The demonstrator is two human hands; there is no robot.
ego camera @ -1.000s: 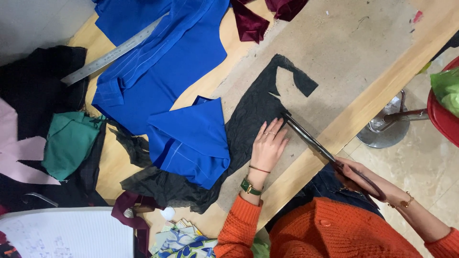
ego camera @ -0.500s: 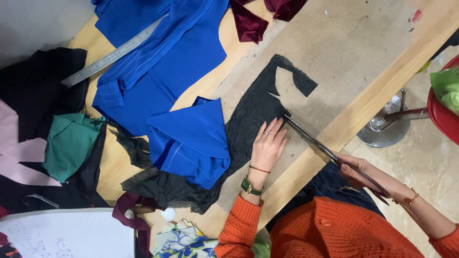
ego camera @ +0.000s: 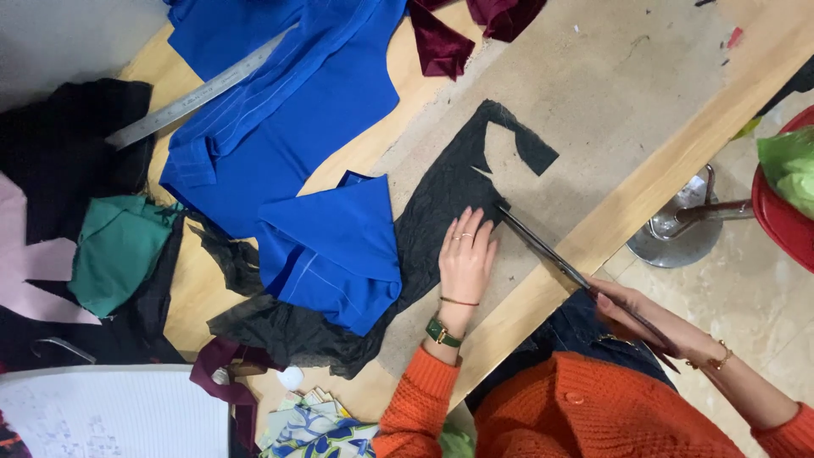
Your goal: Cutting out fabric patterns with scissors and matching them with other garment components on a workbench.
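A ragged piece of black fabric [ego camera: 441, 191] lies flat on the grey board of the work table [ego camera: 644, 182]. My left hand [ego camera: 465, 259], wearing rings, a bracelet and a green watch, presses flat on this fabric with its fingers spread. My right hand [ego camera: 632, 309] hangs off the table's near edge and grips the handles of long dark scissors [ego camera: 543, 250]. The blades reach across the edge, and their tips meet the black fabric just right of my left fingertips. A folded blue fabric piece [ego camera: 339, 246] overlaps the black fabric's left side.
A large blue fabric [ego camera: 288, 127] and a metal ruler [ego camera: 199, 93] lie at the far left, maroon scraps [ego camera: 441, 42] at the top. Green fabric [ego camera: 114, 250], pink pieces [ego camera: 25, 263] and white paper [ego camera: 110, 411] sit left. A stool base [ego camera: 678, 229] and red bin [ego camera: 776, 220] stand on the floor.
My right hand has shifted the scissors slightly along the fabric's edge. My left hand stays flat in the same place.
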